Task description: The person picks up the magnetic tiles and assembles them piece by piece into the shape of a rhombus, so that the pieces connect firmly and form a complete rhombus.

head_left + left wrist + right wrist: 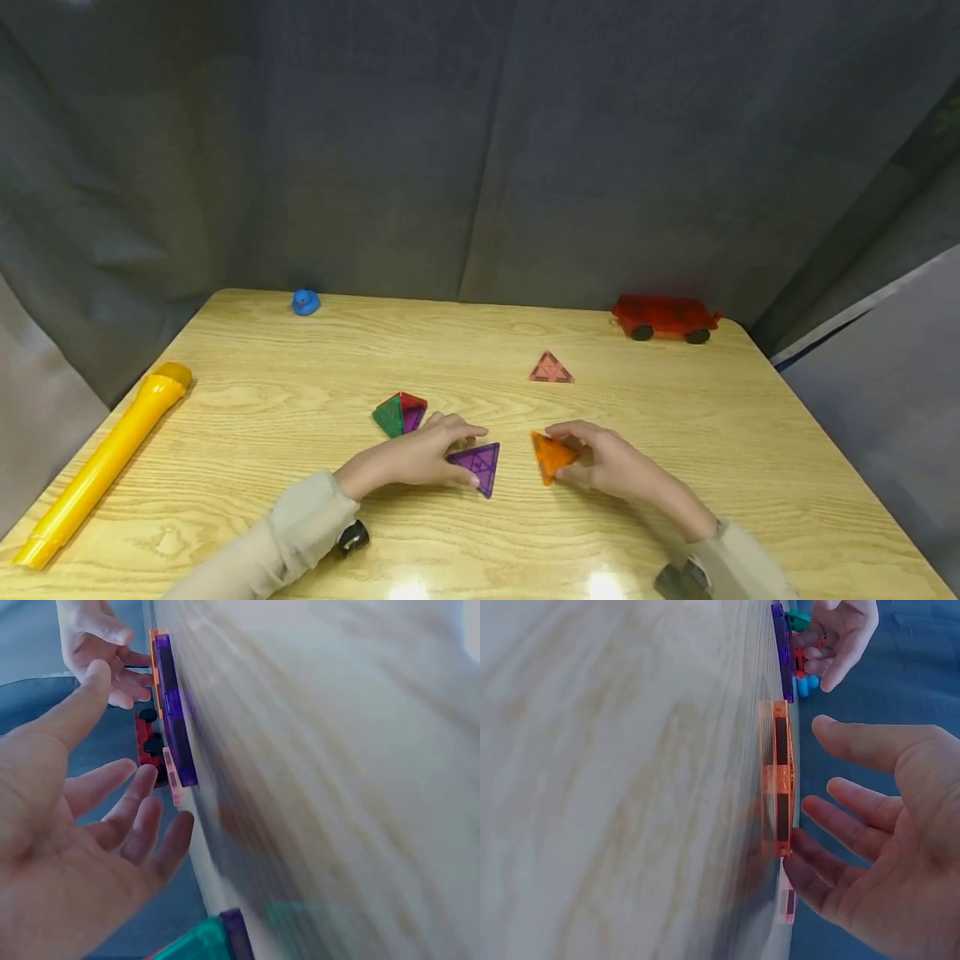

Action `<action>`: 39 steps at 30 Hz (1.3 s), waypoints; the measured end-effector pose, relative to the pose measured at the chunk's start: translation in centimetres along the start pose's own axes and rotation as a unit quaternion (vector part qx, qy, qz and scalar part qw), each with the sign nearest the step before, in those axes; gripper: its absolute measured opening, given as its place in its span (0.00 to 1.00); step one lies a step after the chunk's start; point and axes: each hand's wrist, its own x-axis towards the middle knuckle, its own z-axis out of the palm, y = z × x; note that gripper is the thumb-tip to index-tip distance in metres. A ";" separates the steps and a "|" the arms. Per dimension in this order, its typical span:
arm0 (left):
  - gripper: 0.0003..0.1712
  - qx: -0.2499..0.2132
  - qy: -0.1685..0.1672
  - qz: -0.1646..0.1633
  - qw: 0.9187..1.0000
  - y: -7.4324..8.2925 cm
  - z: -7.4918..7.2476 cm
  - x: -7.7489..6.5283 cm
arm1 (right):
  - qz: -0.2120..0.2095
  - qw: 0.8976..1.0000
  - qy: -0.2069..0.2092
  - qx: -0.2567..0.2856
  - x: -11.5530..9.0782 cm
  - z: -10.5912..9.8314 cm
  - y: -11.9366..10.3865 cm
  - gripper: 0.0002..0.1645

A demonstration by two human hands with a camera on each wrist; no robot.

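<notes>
- Head view: the purple tile [480, 463] lies on the counter [435, 542], one corner pointing left between thumb and fingers of the left hand [420, 454], which are spread well apart and show no pinch.
- Just right of the purple tile, across a gap, lies the orange tile [552, 457]; their straight edges face each other, the gap widening toward the person.
- Nearer the orange tile is the right hand [611, 462], on its side away from the purple tile, fingers loosely parted around it without a visible grip; exact contact is unclear.
- Beyond the purple tile: leftward, the tile cluster [388, 416]; rightward, the pink tile [552, 369].
- Farthest from the purple tile: the red cart [663, 315] beyond to the right, the blue duck [305, 302] beyond to the left.
</notes>
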 end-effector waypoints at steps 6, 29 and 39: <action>0.38 -0.027 0.004 -0.002 1.000 -0.1 0.2 0.7 | 0.016 1.000 0.002 -0.013 0.4 0.3 0.2 0.39; 0.26 -0.035 0.011 -0.032 0.999 -0.6 0.8 1.3 | -0.020 0.998 0.032 -0.041 0.6 1.1 0.1 0.43; 0.26 -0.083 0.000 -0.009 0.997 -0.4 0.8 1.3 | -0.010 0.999 0.018 -0.040 0.6 0.9 0.1 0.44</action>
